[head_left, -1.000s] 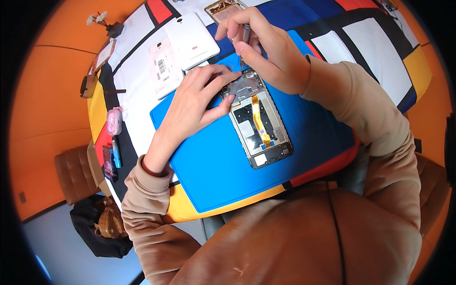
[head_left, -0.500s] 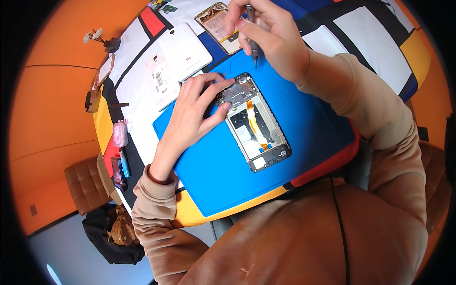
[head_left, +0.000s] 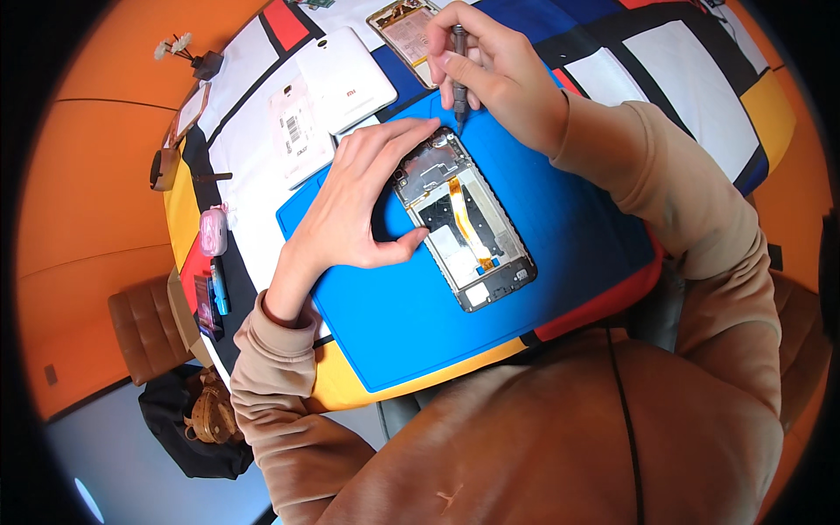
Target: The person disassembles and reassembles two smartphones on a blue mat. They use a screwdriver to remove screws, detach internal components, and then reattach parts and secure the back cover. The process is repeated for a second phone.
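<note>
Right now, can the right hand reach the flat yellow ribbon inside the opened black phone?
Probably yes: nothing covers the ribbon, though the right hand holds a slim grey screwdriver.

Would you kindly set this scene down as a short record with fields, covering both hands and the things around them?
Left hand: spread, thumb at the left edge of the opened phone, forefinger by its top end
Right hand: holding a grey screwdriver, tip pointing down near the phone's top end; contact unclear
Exposed part: yellow ribbon cable
Under phone: blue mat
Beyond mat: white panels; pink case farther left
</note>
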`<state>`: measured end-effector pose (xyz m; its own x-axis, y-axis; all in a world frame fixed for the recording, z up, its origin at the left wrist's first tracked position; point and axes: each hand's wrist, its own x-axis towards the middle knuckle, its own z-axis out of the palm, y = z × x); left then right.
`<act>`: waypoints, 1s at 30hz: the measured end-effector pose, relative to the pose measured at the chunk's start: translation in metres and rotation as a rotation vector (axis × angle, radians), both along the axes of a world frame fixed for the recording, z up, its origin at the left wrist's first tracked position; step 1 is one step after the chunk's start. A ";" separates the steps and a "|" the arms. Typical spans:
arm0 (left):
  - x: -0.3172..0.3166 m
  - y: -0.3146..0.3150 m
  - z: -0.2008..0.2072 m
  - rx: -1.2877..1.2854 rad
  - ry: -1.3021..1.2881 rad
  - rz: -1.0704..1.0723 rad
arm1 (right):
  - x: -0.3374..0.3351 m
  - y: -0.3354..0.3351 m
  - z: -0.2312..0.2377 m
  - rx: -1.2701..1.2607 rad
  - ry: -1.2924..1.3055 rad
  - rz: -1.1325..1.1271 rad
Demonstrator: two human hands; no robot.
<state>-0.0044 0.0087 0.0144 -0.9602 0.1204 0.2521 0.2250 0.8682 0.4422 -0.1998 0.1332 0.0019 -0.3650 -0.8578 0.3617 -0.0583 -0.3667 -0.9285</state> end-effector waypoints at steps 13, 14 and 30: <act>0.002 0.009 0.006 -0.131 0.142 -0.119 | 0.007 0.001 -0.003 0.054 0.065 -0.010; 0.001 0.009 0.006 -0.120 0.117 -0.112 | 0.007 0.001 -0.003 0.050 0.082 -0.021; 0.000 0.009 -0.003 -0.184 0.025 -0.021 | -0.034 0.009 0.022 -0.144 0.493 -0.436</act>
